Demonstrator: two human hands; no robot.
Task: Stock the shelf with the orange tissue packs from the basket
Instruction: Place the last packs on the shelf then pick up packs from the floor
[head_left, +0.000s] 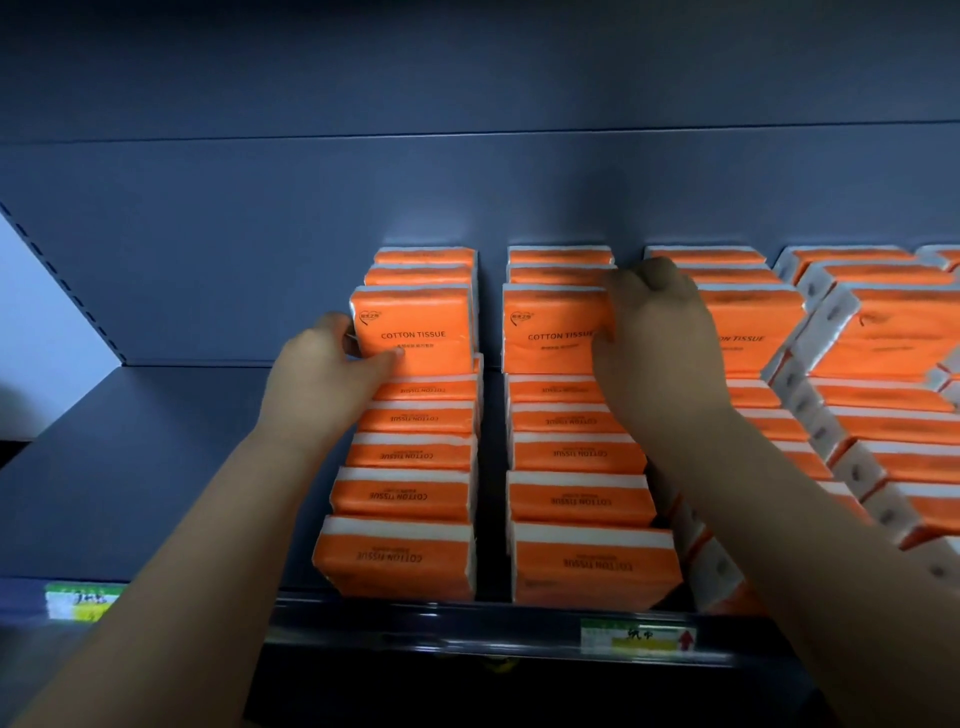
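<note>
Orange upright tissue pack (415, 322) at frame centre is pinched at its left edge by the left hand (332, 364); the right hand (660, 338), fingers curled, grips the neighbouring pack (550, 332) on the shelf (156, 467).

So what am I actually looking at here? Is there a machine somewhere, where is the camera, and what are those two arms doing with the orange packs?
There is no machine here. These are a person's two bare arms, filmed by one wide camera worn on their head, looking forward and down. That is why the arms come in from the bottom of the picture. In front is a grey shop shelf with rows of orange tissue packs running from front to back, and a price label on its front rail. The left hand grips the first upright pack in the leftmost row, thumb on its printed face. The right hand holds the second upright pack in the next row, fingers curled over its top corner. The basket is out of view.
</note>
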